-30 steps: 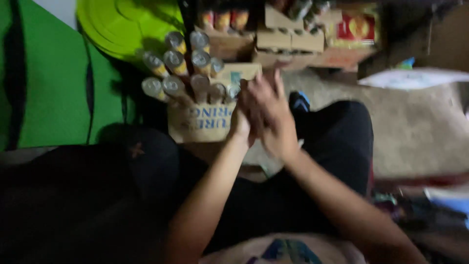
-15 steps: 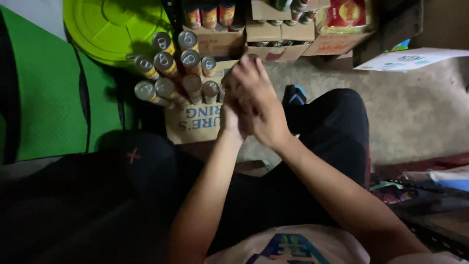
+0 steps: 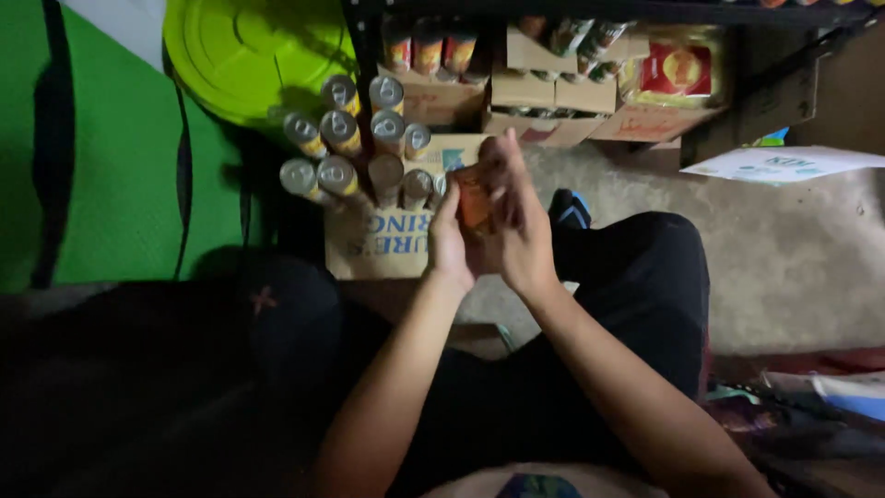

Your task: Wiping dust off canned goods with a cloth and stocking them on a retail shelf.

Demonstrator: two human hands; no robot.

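Both my hands are raised together in front of me over my lap. Between them I hold a small orange can [image 3: 474, 195]. My left hand [image 3: 449, 242] cups it from the left and below. My right hand [image 3: 518, 219] wraps it from the right, fingers stretched upward. Just beyond my hands, several silver-topped cans [image 3: 341, 129] stand packed in an open cardboard box [image 3: 373, 242] on the floor.
A lime-green round lid [image 3: 241, 51] leans at the back left beside a green panel [image 3: 120, 175]. A dark shelf holds more cans [image 3: 426, 46], cardboard boxes [image 3: 539, 92] and a red packet [image 3: 676, 69]. A white paper [image 3: 784, 164] lies on the grey floor at right.
My clasped hands have parted a little, so the orange can shows between them. The camera view has shifted slightly; the cans in the box have not moved.
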